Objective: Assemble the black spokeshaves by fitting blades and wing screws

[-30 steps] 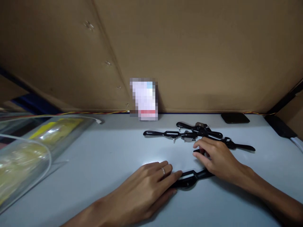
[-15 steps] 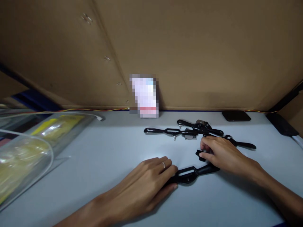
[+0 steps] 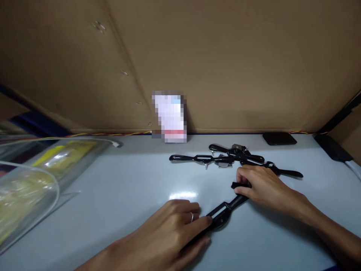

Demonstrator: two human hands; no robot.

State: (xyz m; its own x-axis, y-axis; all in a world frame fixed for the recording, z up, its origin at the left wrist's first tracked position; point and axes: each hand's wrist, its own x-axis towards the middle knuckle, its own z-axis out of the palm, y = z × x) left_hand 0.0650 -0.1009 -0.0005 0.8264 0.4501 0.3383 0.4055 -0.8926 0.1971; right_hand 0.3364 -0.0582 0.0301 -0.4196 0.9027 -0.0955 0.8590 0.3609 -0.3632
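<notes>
My left hand (image 3: 175, 229), a ring on one finger, is closed around the left handle of a black spokeshave body (image 3: 221, 222). This body lies slanted, its right handle pointing away from me, and its slot shows between my hands. Between thumb and fingers of my right hand (image 3: 262, 184) is a small black cap piece (image 3: 238, 184), just above the far handle end. Whether that hand also touches the handle is hidden. Beyond it lie more black spokeshaves, one on the left (image 3: 183, 158), one at the back (image 3: 221, 149) and one on the right (image 3: 291, 173).
Grey metal plates (image 3: 225, 162) lie among the far spokeshaves. A phone-like pixelated screen (image 3: 172, 118) leans on the cardboard wall (image 3: 239, 67). At left are clear bags with yellow contents (image 3: 56, 165) and a white cable (image 3: 58, 188). A dark flat object (image 3: 279, 138) lies back right.
The spokeshave body has turned, its left end drawn towards me and its right end pointing farther away. The black cap piece has rotated in my right hand's fingers.
</notes>
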